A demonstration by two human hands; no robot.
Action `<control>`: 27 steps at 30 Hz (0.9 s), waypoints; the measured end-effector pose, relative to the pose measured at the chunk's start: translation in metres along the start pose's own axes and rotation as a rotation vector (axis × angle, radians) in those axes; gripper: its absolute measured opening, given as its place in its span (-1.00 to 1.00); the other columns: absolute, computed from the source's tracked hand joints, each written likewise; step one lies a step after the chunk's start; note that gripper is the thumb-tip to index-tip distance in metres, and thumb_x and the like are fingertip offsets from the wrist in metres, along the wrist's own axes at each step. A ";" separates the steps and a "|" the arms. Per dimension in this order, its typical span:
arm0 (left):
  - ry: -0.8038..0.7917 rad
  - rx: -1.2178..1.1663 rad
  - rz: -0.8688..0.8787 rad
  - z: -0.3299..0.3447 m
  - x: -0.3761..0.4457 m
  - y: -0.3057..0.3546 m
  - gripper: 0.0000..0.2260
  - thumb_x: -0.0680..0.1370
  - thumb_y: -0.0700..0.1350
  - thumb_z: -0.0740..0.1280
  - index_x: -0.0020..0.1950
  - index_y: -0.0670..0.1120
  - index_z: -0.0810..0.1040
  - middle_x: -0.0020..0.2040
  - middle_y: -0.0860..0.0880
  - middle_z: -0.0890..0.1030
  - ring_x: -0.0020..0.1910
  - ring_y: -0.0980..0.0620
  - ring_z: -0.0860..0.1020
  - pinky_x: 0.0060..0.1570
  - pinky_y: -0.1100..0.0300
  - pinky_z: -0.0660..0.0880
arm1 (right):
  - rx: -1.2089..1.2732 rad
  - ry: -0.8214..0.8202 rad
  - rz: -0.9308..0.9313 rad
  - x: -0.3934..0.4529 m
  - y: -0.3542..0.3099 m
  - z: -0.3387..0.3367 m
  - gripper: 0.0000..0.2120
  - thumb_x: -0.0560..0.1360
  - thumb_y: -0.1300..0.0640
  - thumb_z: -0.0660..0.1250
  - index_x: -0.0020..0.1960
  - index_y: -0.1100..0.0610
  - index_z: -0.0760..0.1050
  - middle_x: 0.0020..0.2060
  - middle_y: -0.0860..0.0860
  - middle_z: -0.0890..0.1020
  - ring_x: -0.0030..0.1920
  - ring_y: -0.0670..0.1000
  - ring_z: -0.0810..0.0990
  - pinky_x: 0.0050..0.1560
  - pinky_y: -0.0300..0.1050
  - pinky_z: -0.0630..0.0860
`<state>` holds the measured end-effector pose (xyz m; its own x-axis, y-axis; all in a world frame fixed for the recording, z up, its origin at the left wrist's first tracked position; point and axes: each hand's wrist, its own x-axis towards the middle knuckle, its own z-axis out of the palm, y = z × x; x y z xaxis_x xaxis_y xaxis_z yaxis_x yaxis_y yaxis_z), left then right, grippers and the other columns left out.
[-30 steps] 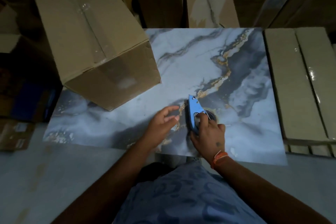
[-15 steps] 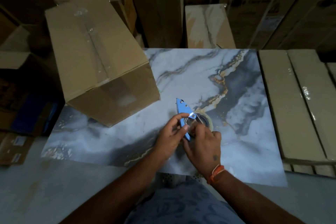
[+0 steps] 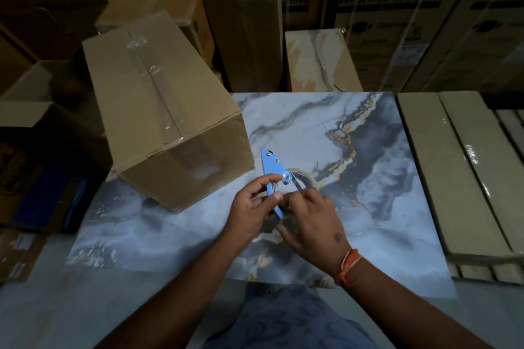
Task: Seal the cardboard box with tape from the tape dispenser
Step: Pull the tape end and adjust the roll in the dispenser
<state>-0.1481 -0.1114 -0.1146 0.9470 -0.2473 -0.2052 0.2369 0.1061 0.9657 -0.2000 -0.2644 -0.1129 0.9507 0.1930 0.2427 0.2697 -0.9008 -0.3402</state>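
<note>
A brown cardboard box (image 3: 158, 105) lies on the left part of the marble-patterned table (image 3: 382, 198), with clear tape along its top seam. To its right, the blue tape dispenser (image 3: 270, 168) with a clear tape roll (image 3: 302, 178) sits just above the tabletop. My left hand (image 3: 251, 208) pinches the dispenser's blue frame from the left. My right hand (image 3: 309, 221) covers its lower end, fingers curled at the tape roll. What the right fingertips touch is hidden.
Long flat cartons (image 3: 459, 173) lie along the table's right side. Tall boxes (image 3: 246, 22) and washing machine cartons (image 3: 397, 8) are stacked behind the table. More boxes (image 3: 37, 110) sit at the left on the floor. A marble-patterned panel (image 3: 317, 62) stands at the back.
My left hand moved from resting on the table to gripping the dispenser. Both hands stay at the dispenser; the view tilted up, showing more of the stacked cartons behind.
</note>
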 end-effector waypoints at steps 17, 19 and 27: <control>-0.206 0.105 0.221 -0.051 0.000 0.023 -0.66 0.56 -0.30 0.40 0.19 0.09 0.70 0.28 -0.24 0.61 0.22 -0.11 0.66 0.27 0.14 0.56 | 1.135 -0.084 0.588 0.031 0.004 -0.026 -0.68 0.60 0.14 0.37 0.34 0.02 0.50 0.08 0.06 0.72 -0.01 0.07 0.72 -0.14 0.07 0.68; -0.205 0.106 0.232 -0.051 0.005 0.025 -0.72 0.53 -0.24 0.46 0.15 0.09 0.72 0.23 -0.26 0.63 0.21 -0.18 0.65 0.27 0.07 0.58 | 1.111 -0.075 0.578 0.033 0.004 -0.025 -0.66 0.60 0.15 0.36 0.36 0.04 0.49 0.09 0.07 0.72 0.02 0.08 0.72 -0.14 0.06 0.69; -0.207 0.259 0.286 -0.054 0.020 0.025 -0.83 0.56 -0.31 0.41 0.08 -0.12 0.72 0.16 -0.24 0.62 0.16 -0.01 0.65 0.23 0.15 0.55 | 1.120 -0.083 0.538 0.043 0.008 -0.027 -0.69 0.60 0.20 0.36 0.33 0.04 0.49 0.12 0.04 0.71 -0.01 0.00 0.74 -0.18 0.00 0.69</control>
<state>-0.1115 -0.0622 -0.1034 0.8968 -0.4339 0.0870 -0.1156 -0.0398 0.9925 -0.1613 -0.2739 -0.0805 0.9767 -0.0362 -0.2117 -0.2135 -0.0540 -0.9755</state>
